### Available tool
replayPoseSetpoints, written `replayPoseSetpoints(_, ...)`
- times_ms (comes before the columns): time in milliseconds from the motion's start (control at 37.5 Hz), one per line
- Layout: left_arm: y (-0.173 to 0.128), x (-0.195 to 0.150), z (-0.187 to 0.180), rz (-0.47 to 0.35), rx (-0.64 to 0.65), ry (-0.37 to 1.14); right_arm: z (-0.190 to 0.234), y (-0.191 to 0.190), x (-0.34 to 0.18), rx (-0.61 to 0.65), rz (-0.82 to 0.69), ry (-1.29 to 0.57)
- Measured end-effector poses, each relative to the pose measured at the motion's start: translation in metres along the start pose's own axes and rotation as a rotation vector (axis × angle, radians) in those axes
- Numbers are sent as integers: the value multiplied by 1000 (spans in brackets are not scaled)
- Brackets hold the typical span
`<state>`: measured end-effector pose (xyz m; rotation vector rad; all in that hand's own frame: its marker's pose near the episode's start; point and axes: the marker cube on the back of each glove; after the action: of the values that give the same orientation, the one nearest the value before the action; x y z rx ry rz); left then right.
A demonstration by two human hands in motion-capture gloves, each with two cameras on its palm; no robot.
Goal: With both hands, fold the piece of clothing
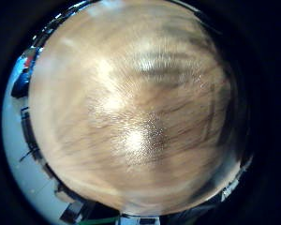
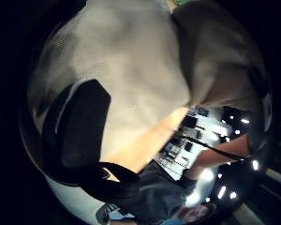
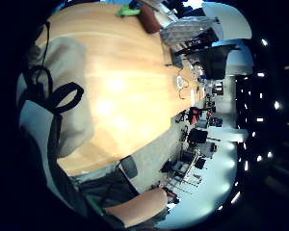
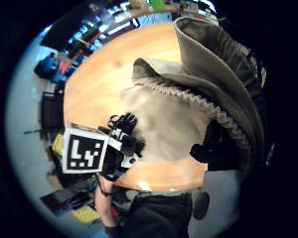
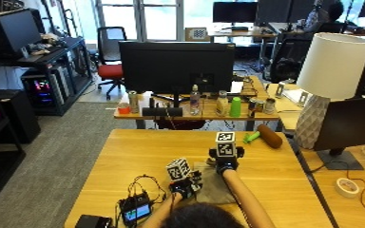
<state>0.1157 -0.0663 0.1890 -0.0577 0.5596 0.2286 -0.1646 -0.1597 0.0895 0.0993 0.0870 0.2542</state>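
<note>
**Both gloved hands on a small grey-beige garment at the near edge of the table**

A crumpled grey-beige piece of clothing (image 5: 213, 186) lies on the light wooden table (image 5: 138, 156), close to the person's body and between the two black-gloved hands. The left hand (image 5: 184, 186) sits at the cloth's near left corner; the right hand (image 5: 226, 165) is at its far edge, a little further up the table.

In the right thumb-side palm view the fabric rises close to that palm in a lifted fold, with a ribbed hem (image 4: 193, 99) running across it, so the right fingers appear to hold the cloth up. The rest of the garment (image 4: 164, 124) lies flat on the wood beyond, with the other gloved hand (image 4: 121, 144) resting at its edge.

The left thumb-side view is mostly filled with pale fabric (image 2: 131, 70), a dark gloved finger (image 2: 82, 124) lying against it. Whether the left fingers pinch the cloth or merely rest on it cannot be told. The left little-finger side view shows only bare wood grain (image 1: 131, 117) close beneath the palm.
</note>
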Motion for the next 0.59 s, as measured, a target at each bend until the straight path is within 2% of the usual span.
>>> replayPoseSetpoints(133, -1, -16, -11, -42, 69, 210, -4, 39, -42, -62, -34, -89)
replayPoseSetpoints(187, -1, -25, -15, -88, 119, 199, 6, 45, -54, -122, -48, -143)
replayPoseSetpoints(294, 4, -39, -22, -175, 145, 175, 39, 60, -73, -353, -31, -261)
replayPoseSetpoints(454, 7, -45, -24, -186, 114, 185, 66, 73, -85, -548, -19, -434)
replayPoseSetpoints(507, 9, -42, -23, -183, 89, 180, 67, 73, -82, -561, -12, -477)
replayPoseSetpoints(587, 9, -39, -23, -181, 76, 153, 60, 78, -74, -655, -44, -558)
